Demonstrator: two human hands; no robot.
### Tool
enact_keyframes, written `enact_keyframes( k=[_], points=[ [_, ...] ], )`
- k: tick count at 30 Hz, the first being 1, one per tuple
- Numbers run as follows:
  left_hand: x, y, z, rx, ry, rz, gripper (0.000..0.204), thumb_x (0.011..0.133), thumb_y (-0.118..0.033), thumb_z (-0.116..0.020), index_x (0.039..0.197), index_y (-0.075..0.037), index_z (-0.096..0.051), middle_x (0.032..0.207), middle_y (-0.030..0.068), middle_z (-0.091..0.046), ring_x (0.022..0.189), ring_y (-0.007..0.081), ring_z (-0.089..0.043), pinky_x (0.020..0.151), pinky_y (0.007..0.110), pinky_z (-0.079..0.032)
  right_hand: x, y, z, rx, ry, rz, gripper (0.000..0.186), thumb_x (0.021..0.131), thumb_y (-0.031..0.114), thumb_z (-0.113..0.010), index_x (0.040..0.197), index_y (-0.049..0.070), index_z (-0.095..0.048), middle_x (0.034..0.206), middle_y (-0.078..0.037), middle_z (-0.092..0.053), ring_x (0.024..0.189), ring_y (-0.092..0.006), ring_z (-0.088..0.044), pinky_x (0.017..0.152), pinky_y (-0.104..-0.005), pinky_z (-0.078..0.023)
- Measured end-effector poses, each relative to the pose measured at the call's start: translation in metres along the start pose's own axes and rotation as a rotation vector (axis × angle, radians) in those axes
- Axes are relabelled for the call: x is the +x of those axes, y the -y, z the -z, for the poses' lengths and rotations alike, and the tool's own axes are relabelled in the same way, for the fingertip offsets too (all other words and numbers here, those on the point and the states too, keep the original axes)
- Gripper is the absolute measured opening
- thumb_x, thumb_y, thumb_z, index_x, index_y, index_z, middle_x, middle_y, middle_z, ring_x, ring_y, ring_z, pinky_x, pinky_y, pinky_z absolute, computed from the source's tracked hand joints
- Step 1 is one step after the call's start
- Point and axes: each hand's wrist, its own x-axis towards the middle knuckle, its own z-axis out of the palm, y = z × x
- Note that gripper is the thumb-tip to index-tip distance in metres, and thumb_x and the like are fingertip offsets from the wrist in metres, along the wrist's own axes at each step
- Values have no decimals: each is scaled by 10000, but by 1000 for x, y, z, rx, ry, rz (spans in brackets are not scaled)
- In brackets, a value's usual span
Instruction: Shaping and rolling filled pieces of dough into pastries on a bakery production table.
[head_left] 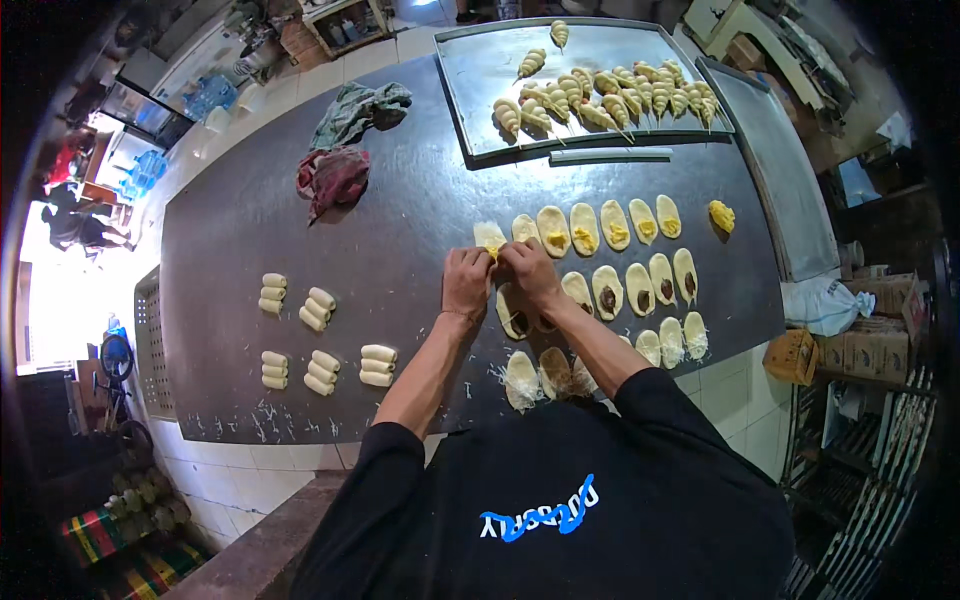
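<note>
We pinch the soft, light dough oval (489,237) with both left hand (466,282) and right hand (527,270), fingers closed on its near edge, at the yellow-filled row's left end, well below the metal tray (480,70); it seems tearable, so edges suit best.

Both forearms are reaching forward from black sleeves, bare from the elbow down, converging toward the middle. Left hand (466,281) and right hand (528,272) are meeting side by side, backs up, wrists nearly level. Fingers of both are curling down and pinching together at the fingertips, thumbs tucked under and hidden.
</note>
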Motion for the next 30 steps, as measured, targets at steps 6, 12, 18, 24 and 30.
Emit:
enact_keyframes(
  k=[6,12,18,24,30],
  points=[
    [-30,-14,10,-19,106,13,117,894,-195,-632,907,-79,-624,890,92,-649,951,287,-602,1054,533,-319,-14,18,33,175,197,-138,216,753,110,-704,934,73,-592,800,-128,-598,813,-350,-554,701,-428,-449],
    [47,11,19,132,289,652,268,841,-281,-700,997,-69,-650,978,146,-678,906,307,-651,770,429,-505,57,-7,14,-8,303,-493,159,747,190,-722,852,86,-664,826,-156,-674,818,-339,-645,714,-417,-509],
    [32,36,15,-379,261,359,172,857,-225,-666,968,-93,-663,952,127,-661,914,294,-632,784,412,-475,33,-8,35,180,279,-348,120,755,192,-727,851,118,-720,922,-112,-681,884,-323,-615,777,-418,-486],
    [78,60,-20,-12,78,190,67,868,-125,-580,885,-63,-598,882,136,-597,842,344,-592,719,439,-483,86,-37,1,-55,51,-156,108,784,197,-713,867,129,-722,996,-91,-620,949,-304,-551,815,-412,-451],
    [92,63,10,-413,358,305,169,917,-150,-585,1027,-23,-602,888,165,-590,861,342,-599,758,396,-484,82,-52,14,201,244,-96,183,784,193,-729,942,105,-701,956,-114,-626,921,-318,-565,810,-415,-466]
  ],
)
